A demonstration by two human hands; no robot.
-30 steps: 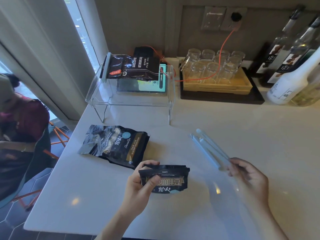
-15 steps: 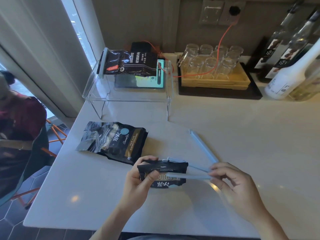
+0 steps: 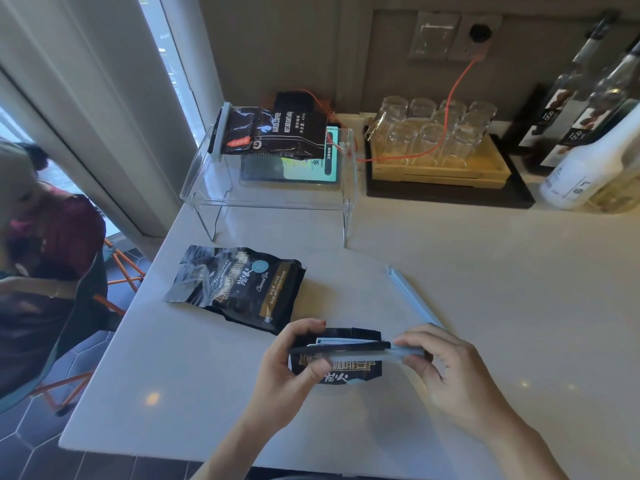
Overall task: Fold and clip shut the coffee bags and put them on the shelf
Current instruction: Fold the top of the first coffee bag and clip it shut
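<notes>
My left hand [image 3: 294, 368] grips the small black coffee bag [image 3: 341, 370] by its left side, thumb across the gold-lettered front and fingers curled over the folded top, holding it upright just above the near part of the white counter [image 3: 485, 271]. My right hand [image 3: 446, 368] pinches the right end of a pale blue sealing clip [image 3: 360, 348] between thumb and fingertips; the clip lies level across the bag's folded top edge, one bar showing behind the fold and one in front, its right end sticking out past the bag into my fingers. Whether the clip has snapped shut I cannot tell. A second pale blue clip [image 3: 412, 296] lies loose on the counter beyond my right hand, slanting away from me. To the left, a larger black coffee bag [image 3: 239, 289] lies flat on the counter, its top unclipped and pointing toward the counter's left edge. Farther back stands a clear acrylic shelf [image 3: 207, 168], and on top of it lies another black coffee bag [image 3: 277, 136] with a pale clip [image 3: 221, 133] across its left end. To the right of the shelf, upturned glasses [image 3: 429, 133] stand in a tan tray [image 3: 491, 171], and bottles [image 3: 588, 133] line the far right corner.
</notes>
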